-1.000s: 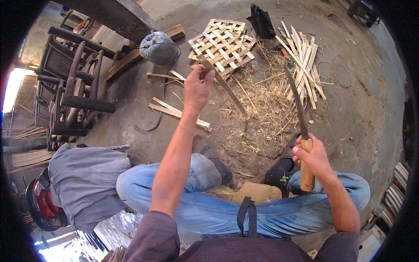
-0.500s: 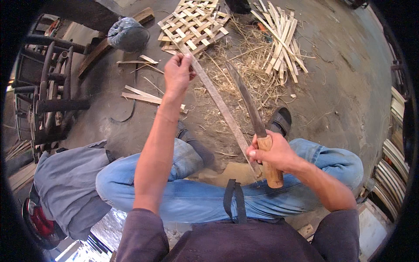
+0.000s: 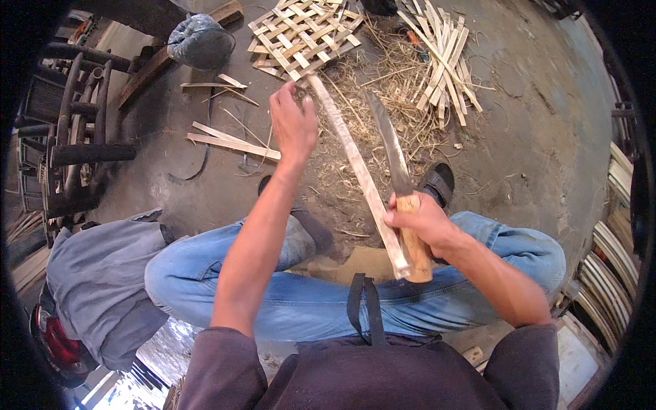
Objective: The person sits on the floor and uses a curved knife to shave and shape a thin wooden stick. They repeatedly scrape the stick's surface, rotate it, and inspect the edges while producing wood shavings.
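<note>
Off the strip (image 3: pixel 359 164) since the earlier frame, the left hand (image 3: pixel 294 123) is just below the woven panel (image 3: pixel 304 34), fingers loosely parted and holding nothing. The right hand (image 3: pixel 424 222) is well below the panel, wrapped around the handle of the knife (image 3: pixel 398 167), with the thumb seemingly pinning the strip against it. The strip slants down from near the panel's lower corner; whether it touches there, I cannot tell. As for progress, the panel's middle looks woven, while its edges are ragged with uneven ends. Still outside the weave are the held strip, a pile of strips (image 3: pixel 444 61) right of the panel, and several loose strips (image 3: pixel 236 145) below left. Shavings (image 3: pixel 400 75) between panel and pile suggest considerable cutting is done.
</note>
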{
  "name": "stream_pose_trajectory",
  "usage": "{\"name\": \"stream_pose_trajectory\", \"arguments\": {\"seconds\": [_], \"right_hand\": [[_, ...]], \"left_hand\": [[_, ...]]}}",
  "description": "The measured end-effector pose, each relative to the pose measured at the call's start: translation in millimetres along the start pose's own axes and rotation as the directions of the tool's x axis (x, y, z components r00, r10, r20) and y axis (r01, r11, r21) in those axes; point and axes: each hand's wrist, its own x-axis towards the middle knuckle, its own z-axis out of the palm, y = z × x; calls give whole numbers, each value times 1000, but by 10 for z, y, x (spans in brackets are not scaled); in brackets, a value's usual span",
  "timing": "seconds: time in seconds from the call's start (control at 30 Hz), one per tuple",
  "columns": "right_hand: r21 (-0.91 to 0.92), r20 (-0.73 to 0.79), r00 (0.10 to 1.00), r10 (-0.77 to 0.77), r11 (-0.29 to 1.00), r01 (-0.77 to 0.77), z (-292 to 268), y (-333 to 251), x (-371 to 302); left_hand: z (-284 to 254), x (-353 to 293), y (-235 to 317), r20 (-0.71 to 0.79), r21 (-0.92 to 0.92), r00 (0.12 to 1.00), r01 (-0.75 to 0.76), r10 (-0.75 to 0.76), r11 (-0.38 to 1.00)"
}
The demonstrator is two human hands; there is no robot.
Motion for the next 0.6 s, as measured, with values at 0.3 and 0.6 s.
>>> {"name": "stream_pose_trajectory", "arguments": {"seconds": [0.3,0.6], "right_hand": [[177,-30,997,67,982,-61,-4,106,294],[-499,-239,956,-168,866,27,-463,463,650]], "left_hand": [[96,-1098,40,309,-126,716,-622,627,773],[253,-622,-102,122,-436,943,-230,310,870]]}}
